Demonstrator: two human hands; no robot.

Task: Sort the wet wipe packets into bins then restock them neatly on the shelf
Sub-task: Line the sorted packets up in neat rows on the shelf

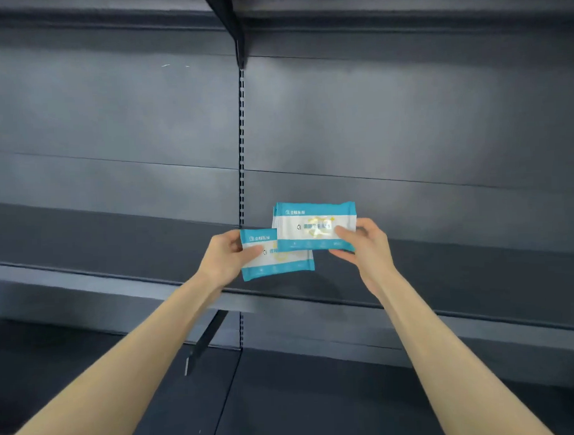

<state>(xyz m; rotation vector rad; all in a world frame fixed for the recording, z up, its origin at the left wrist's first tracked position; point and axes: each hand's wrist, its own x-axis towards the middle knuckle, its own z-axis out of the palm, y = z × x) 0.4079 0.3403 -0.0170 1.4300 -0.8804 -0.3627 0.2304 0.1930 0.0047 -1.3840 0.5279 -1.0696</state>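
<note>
We hold one wet wipe packet in each hand, both raised in front of the dark shelf (476, 259) and, as far as we can tell, not yet resting on its board. Our left hand (223, 258) pinches the lower packet (281, 264) by its left end, thumb on the printed face and fingers curled behind. Our right hand (364, 244) pinches the upper packet (312, 226) by its right end in the same way. A thin edge showing at its left side hints at more than one in that grip, though we cannot tell. Both packets lie with their long axis running left to right, nearly level. The upper packet overlaps the top right corner of the lower one, so the two touch or nearly touch there. The shelf board lies ahead of and below both grips, and the right hand sits a little higher. We judge the coming move to be setting them down side by side, which first needs them drawn apart along that shared axis
</note>
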